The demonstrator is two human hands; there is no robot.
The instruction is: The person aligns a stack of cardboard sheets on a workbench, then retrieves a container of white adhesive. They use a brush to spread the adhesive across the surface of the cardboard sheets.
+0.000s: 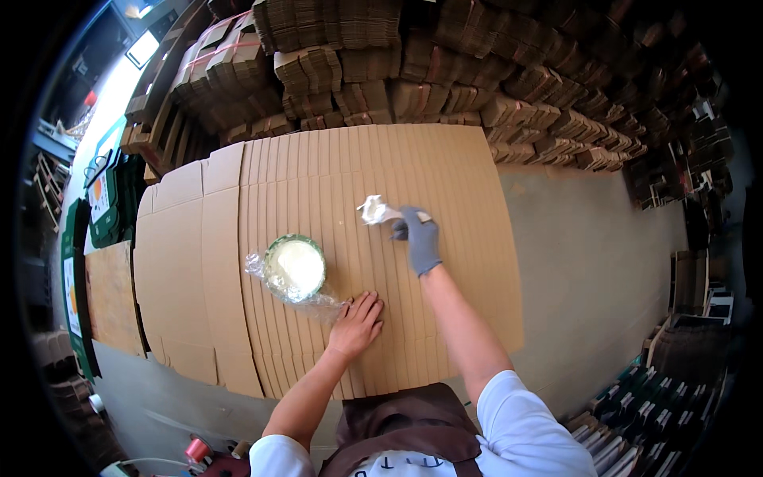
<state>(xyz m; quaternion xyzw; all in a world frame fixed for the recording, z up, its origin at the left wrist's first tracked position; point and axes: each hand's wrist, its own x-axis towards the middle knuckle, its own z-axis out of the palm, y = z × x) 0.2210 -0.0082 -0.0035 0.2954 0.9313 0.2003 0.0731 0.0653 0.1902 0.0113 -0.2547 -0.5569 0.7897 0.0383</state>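
Note:
My right hand (pixel 419 238), in a grey glove, is closed around the handle of a brush (pixel 373 210). Thick white paste coats the brush's head, which points left above the cardboard. Bare and flat, my left hand (pixel 359 323) rests on the ridged cardboard sheet (pixel 429 334) with its fingers stretched out. Just up and left of that hand stands a round tub (pixel 296 267) with a green rim, holding creamy white paste. Crumpled clear plastic film (pixel 319 304) hangs around the tub and reaches the left hand's fingertips.
Bundled stacks of flat cardboard (pixel 334 79) line the far side. A wooden board (pixel 113 298) and dark green boxes (pixel 115 199) stand at the left. Grey floor (pixel 592 246) shows right of the sheet. A red spool (pixel 197 450) is at the lower left; stacked dark green pieces (pixel 656 409) lie lower right.

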